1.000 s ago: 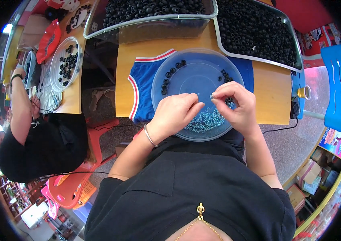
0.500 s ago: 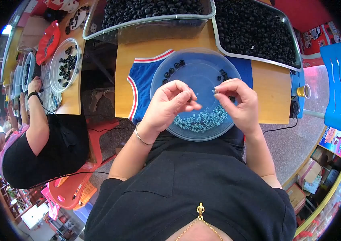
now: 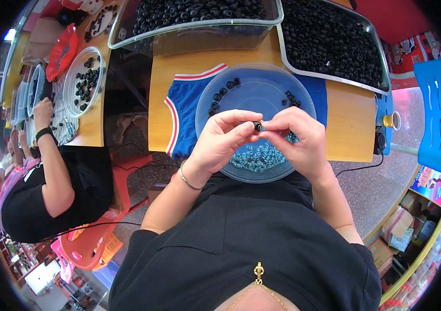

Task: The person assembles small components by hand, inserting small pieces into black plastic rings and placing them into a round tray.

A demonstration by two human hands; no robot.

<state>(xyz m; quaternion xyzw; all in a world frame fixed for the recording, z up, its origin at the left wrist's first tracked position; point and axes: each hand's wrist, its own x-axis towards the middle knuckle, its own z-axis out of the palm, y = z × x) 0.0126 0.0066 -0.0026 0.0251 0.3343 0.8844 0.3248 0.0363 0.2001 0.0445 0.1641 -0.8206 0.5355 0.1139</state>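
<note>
Wooden table (image 3: 348,124) lies beyond and under the hands, with speckled floor away to their right; on it a blue cloth (image 3: 176,127) with red and white trim is spread, and over the cloth sits a round clear tub (image 3: 254,88), directly beneath both hands, its near edge overhanging the table toward the person.

Left hand (image 3: 214,142) has thumb and fingertips closed on a small black ring (image 3: 257,126), the other fingers loosely curled; right hand (image 3: 303,140) pinches a tiny bluish piece (image 3: 264,128) between thumb and forefinger, right against the ring's end; whether it is inside the ring I cannot tell.

Just below the hands, in the tub, lies a heap of teal coiled pieces (image 3: 259,158); beyond the left hand a curved row of black rings (image 3: 217,97) follows the tub's wall, and beyond the right hand stands a small black cluster (image 3: 291,98); farther ahead, a clear bin (image 3: 200,36) and, to its right, a metal tray (image 3: 334,78) are full of black rings; well to the left of the hands, a co-worker's hand (image 3: 43,111) reaches over another table beside a round clear dish (image 3: 68,89) of black pieces; a blue chair (image 3: 437,116) stands far to their right.
</note>
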